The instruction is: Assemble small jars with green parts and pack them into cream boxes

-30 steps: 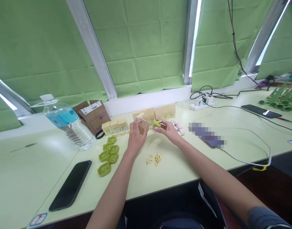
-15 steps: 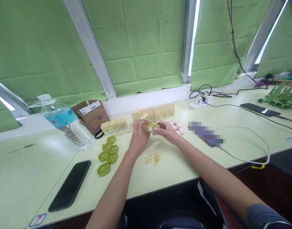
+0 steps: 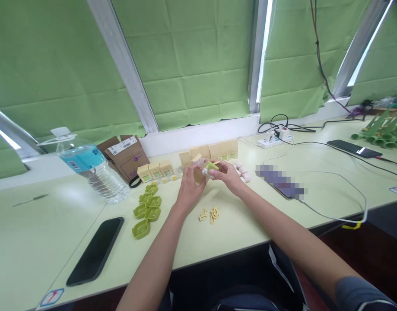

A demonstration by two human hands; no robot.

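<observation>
1. Two bare hands meet above the far middle of the pale green surface (image 3: 250, 224), just in front of a row of boxes.
2. The left hand (image 3: 189, 188) is curled closed around a small tan box (image 3: 197, 173), thumb and fingers pressed on its sides.
3. The right hand (image 3: 227, 176) is pinched shut on a little green piece (image 3: 211, 166), which seems to have a clear part under it; detail there is too small to tell.
4. The green piece sits at the top of the small tan box, touching it or just beside it, and is held clear of the surface between the two hands.
5. Behind the hands stands a row of larger tan boxes (image 3: 222, 150), with a shorter row of smaller boxes (image 3: 155, 169) to their left.
6. A cluster of green shells (image 3: 147, 211) lies left of the left forearm, and a few yellow loops (image 3: 210, 214) lie between the forearms.
7. Some pale pink pieces (image 3: 242, 173) rest just beyond the right hand.
8. Farther left are a water bottle (image 3: 91, 169) lying tilted, a brown carton (image 3: 125, 156) and a black phone (image 3: 95, 251) near the front edge.
9. A power strip (image 3: 276, 140) with cables sits at the back right, well apart from the hands.
</observation>
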